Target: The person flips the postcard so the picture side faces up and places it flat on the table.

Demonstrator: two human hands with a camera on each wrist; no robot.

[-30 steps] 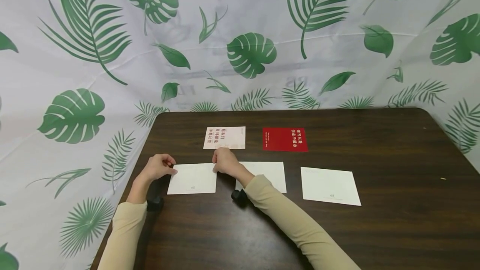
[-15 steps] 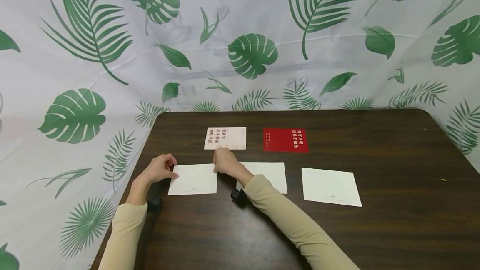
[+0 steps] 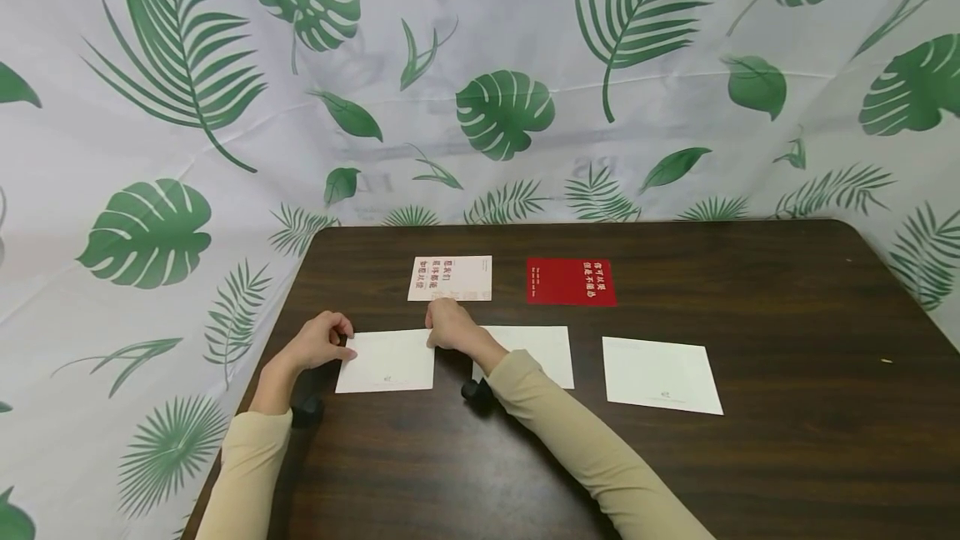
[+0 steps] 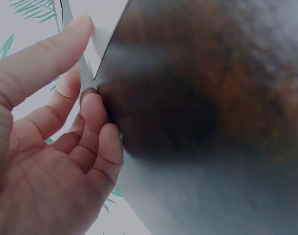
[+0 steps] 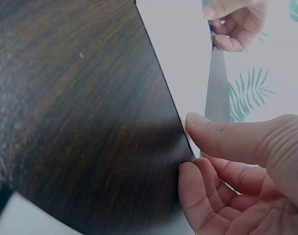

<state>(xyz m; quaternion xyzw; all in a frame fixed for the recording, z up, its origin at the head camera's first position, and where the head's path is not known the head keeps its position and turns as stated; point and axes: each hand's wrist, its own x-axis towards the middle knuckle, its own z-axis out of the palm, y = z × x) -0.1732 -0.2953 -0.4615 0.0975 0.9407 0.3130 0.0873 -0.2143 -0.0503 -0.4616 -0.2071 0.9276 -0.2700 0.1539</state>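
A white card [image 3: 387, 367] with a small printed mark lies at the left of the dark table. My left hand [image 3: 321, 342] is at its upper left corner, the thumb on the card and the other fingers curled beyond the edge. At the upper right corner, my right hand [image 3: 454, 327] holds the card between thumb and curled fingers. The left wrist view shows the left thumb [image 4: 73, 41] on the card's face. In the right wrist view, the right thumb [image 5: 222, 137] lies over the card's narrow visible corner. The card's underside is hidden.
A second white card [image 3: 543, 348] lies partly under the right forearm, and a third [image 3: 662, 373] sits farther right, slightly turned. Behind them lie a pale card with red characters [image 3: 472, 275] and a red card [image 3: 558, 282]. A leaf-patterned cloth [image 3: 420, 123] hangs behind the table.
My left thumb has slid slightly toward me along the card's left edge. The right hand and the cards stay practically where they were.
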